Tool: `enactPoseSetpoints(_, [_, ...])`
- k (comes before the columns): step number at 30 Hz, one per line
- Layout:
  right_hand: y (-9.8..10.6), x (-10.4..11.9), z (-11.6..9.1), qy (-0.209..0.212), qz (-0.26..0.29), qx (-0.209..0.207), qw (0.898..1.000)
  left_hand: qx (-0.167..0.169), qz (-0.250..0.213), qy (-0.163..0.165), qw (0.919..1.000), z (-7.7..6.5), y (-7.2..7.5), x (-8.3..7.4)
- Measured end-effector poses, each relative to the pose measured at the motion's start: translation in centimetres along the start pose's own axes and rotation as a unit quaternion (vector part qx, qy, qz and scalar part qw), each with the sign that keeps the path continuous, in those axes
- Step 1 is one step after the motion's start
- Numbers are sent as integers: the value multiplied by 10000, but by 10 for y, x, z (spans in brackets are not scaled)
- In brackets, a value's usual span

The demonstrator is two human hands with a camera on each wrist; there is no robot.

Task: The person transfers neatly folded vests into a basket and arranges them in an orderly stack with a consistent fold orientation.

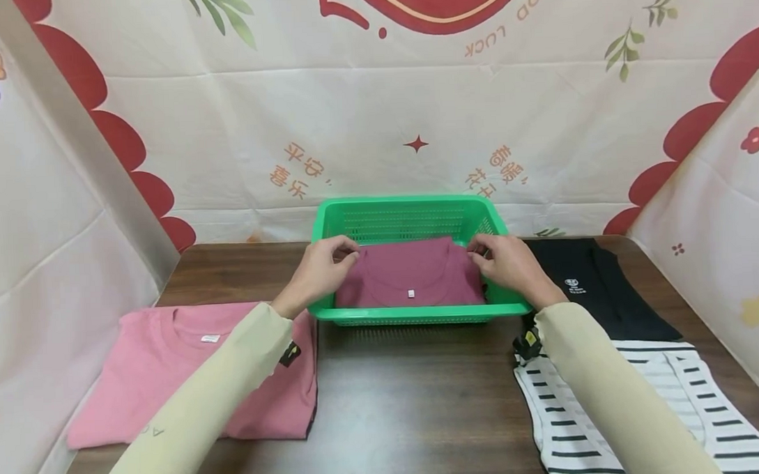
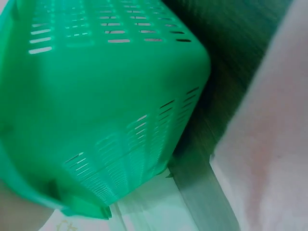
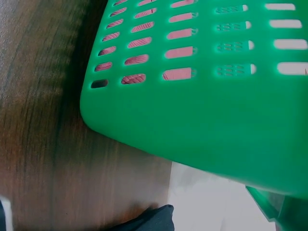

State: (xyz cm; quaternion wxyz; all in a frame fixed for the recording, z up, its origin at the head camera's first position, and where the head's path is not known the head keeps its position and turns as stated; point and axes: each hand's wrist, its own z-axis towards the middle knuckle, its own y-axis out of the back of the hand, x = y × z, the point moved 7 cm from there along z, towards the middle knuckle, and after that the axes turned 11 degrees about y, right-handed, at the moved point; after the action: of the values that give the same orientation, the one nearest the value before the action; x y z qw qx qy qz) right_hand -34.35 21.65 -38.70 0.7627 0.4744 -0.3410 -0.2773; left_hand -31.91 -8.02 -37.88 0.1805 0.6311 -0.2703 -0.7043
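A folded maroon T-shirt [image 1: 412, 274] with a small white label lies inside a green plastic basket [image 1: 413, 312]. My left hand [image 1: 321, 270] reaches over the basket's left side and pinches the shirt's far left corner. Across from it, my right hand [image 1: 508, 260] has its thumb and fingers curled on the far right corner of the same shirt. In the left wrist view the slotted green basket [image 2: 96, 77] fills much of the picture, and pink cloth shows through the slots of the basket [image 3: 192, 120] in the right wrist view.
A folded pink T-shirt [image 1: 159, 384] lies on the dark wooden table [image 1: 417, 403] at left, under my left forearm. At right are a folded black garment [image 1: 588, 292] and a black-and-white striped one [image 1: 661, 394]. A printed curtain [image 1: 375, 125] hangs behind the basket.
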Motion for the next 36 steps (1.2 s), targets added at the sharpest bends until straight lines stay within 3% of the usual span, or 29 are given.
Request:
enactPoseSetpoints(5, [0, 2, 1, -47, 172, 23, 9998, 91, 39, 138, 9999, -10, 10, 4])
enactPoseSetpoints(14, [-3, 3, 3, 107, 534, 216, 9983, -251, 130, 168, 9995, -29, 43, 11])
enactPoseSetpoints(19, [-3, 11, 5, 191, 927, 554, 9940, -349, 81, 282, 9990, -41, 57, 19])
enactPoseSetpoints(26, [-2, 42, 10, 441, 1240, 783, 9882, -422, 253, 448, 9978, -55, 68, 34])
enactPoseSetpoints(36, [4, 108, 22, 1200, 1535, 946, 9763, -489, 438, 685, 9955, -73, 84, 56])
